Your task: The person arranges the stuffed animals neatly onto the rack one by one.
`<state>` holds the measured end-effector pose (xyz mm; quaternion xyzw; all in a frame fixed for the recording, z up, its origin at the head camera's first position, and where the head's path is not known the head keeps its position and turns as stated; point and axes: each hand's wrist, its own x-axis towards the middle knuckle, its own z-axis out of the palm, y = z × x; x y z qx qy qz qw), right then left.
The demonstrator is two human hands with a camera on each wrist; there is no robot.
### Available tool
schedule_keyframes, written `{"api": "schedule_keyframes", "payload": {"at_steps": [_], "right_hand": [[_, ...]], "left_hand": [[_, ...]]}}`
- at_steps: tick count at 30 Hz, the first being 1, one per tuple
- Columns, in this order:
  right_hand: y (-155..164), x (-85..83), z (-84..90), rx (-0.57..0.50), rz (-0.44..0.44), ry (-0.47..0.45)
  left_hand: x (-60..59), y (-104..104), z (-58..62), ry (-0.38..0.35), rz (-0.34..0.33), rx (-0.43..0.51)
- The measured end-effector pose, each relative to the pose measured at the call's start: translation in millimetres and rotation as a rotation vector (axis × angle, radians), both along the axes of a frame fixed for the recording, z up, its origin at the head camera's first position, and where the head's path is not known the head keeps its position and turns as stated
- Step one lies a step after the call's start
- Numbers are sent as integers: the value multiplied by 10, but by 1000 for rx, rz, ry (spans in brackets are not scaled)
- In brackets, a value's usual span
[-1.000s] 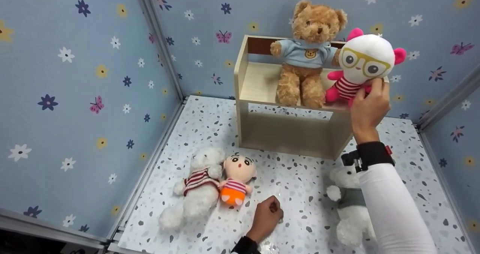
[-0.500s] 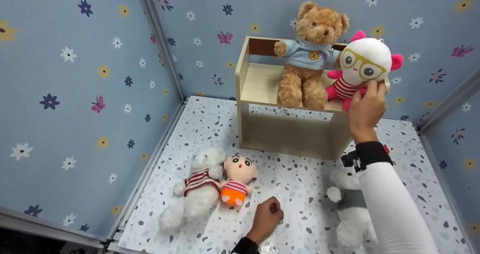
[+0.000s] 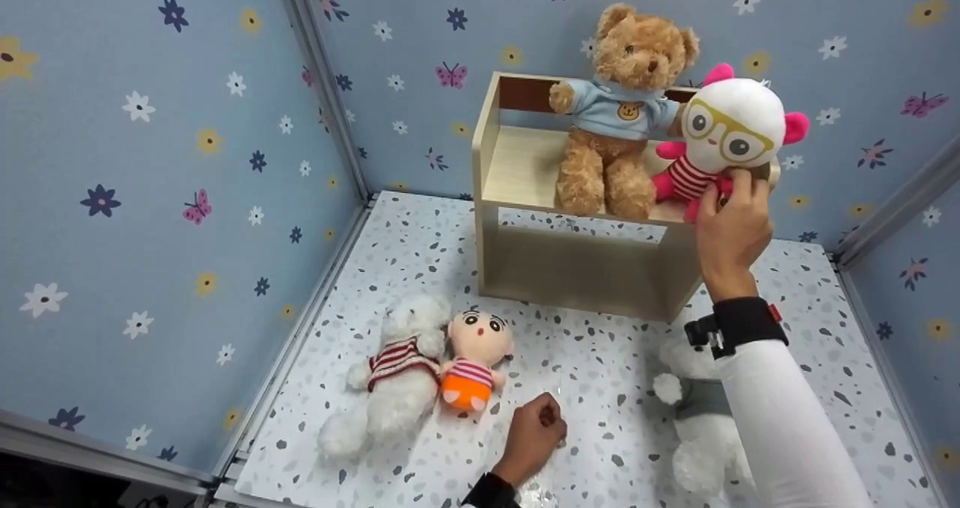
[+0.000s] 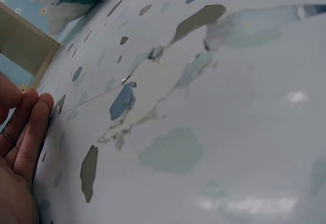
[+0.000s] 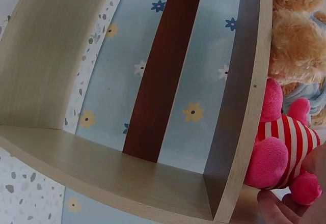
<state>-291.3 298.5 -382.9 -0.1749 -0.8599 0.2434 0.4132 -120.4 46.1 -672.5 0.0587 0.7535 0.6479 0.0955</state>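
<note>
On the right end of the small shelf's upper level (image 3: 517,159) sits a plush toy (image 3: 731,118) with a white head, yellow glasses, pink ears and a striped shirt. My right hand (image 3: 733,226) pinches its pink arm; in the right wrist view the thumb and fingers (image 5: 272,206) are around that arm. A brown teddy bear (image 3: 611,129) in a light blue sweater sits beside it, their arms overlapping. My left hand (image 3: 531,434) rests on the table with loosely curled fingers and nothing in them. Nearby lies a doll (image 3: 476,358) with orange shorts.
Left of the doll lies a white plush bear (image 3: 401,388) in a striped sweater. Another white plush (image 3: 705,418) in a grey-green top lies at right, partly under my forearm. Flowered panels (image 3: 165,253) wall in the speckled table (image 3: 592,365).
The glasses plush has shifted slightly down and toward the teddy bear, which leans a little more right. My right fingers have slid slightly lower beside the plush's head. The left hand stays put.
</note>
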Motion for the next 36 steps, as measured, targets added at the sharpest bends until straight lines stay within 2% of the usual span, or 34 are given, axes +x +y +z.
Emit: {"api": "schedule_keyframes", "payload": {"at_steps": [10, 14, 17, 18, 24, 25, 30, 36], "right_hand": [[-10, 188, 6, 5, -64, -69], [-1, 235, 7, -6, -74, -71], [0, 271, 11, -27, -63, -61], [-1, 282, 13, -35, -58, -56], [-22, 352, -4, -47, -28, -23], [-27, 364, -10, -45, -23, -18], [-68, 425, -25, -70, 4, -9], [-155, 493, -143, -71, 37, 10]], "left_hand": [[-11, -23, 10, 34, -14, -67], [-3, -19, 13, 12, -12, -54], [14, -12, 19, 1, -9, -29], [30, -11, 61, -4, -5, -17], [32, -8, 54, 13, -8, -19], [21, -8, 13, 18, -10, -22], [38, -8, 30, 8, -7, -1], [45, -8, 49, 16, 8, -3]]}}
